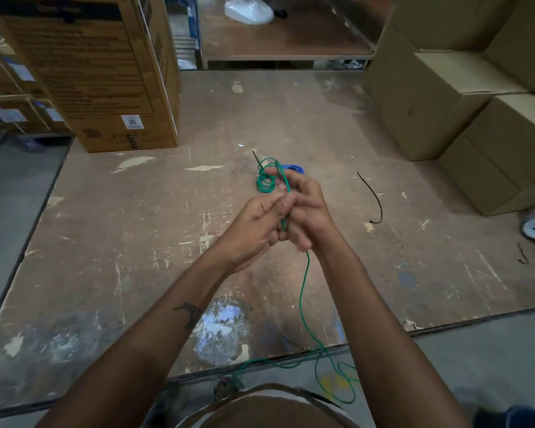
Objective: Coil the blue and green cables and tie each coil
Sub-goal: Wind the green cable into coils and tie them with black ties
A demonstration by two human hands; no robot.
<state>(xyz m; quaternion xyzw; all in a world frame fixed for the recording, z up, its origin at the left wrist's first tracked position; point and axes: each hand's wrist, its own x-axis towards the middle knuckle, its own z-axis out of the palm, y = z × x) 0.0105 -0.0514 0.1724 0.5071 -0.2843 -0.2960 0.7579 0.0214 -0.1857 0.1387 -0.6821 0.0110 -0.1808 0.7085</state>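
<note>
The fingers [283,200] of both hands are curled inward and pressed together over a thin green cable [305,291], which is pinched between them above the worn brown plywood platform [136,242]. The left hand [255,227] is held palm-up with its fingertips closed on the strand, and the right hand [306,211] is wrapped round the same strand from the other side. Several small loops of the green cable are seen just beyond the fingertips; whether they hang from the hands or rest on the platform cannot be told. The rest of the cable drops from under the right hand and trails toward the near edge of the platform, where it lies in loose bends over the edge.

A bundle of blue cable [295,168] is partly hidden behind the right hand, lying on the platform; whether it is tied cannot be told. A thin black tie [372,196] lies on the platform well to the right of the hands.

The green cable is judged to be in the middle of coiling, with much slack left to gather. The trailing length is to be drawn up loop by loop, the loops kept even, and the black tie then fetched.
</note>
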